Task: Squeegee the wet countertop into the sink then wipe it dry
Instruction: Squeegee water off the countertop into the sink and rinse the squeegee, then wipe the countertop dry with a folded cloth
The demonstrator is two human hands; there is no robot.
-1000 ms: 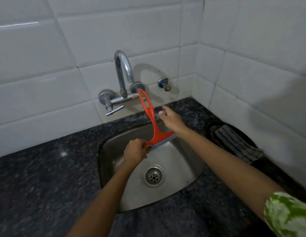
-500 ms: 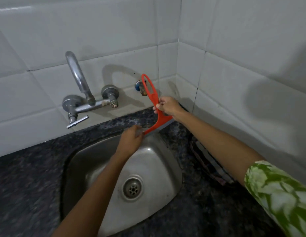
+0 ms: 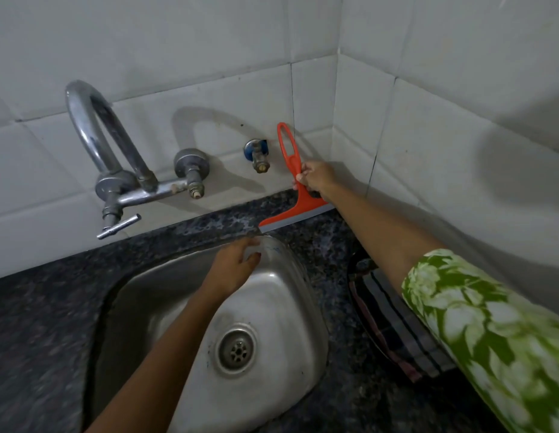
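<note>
The right hand [image 3: 315, 178] grips the orange squeegee [image 3: 295, 195] by its handle, blade on the countertop [image 3: 209, 226] behind the sink [image 3: 272, 295]; the left hand [image 3: 234, 267], fingers relaxed, hovers just below it.

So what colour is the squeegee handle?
Orange-red, seen in the head view: the squeegee held by the right hand.

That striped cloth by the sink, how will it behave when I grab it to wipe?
The striped cloth lies crumpled flat on the countertop, so it is probably floppy and light. It should drape rather than hold shape. On wet stone it may cling slightly.
</note>
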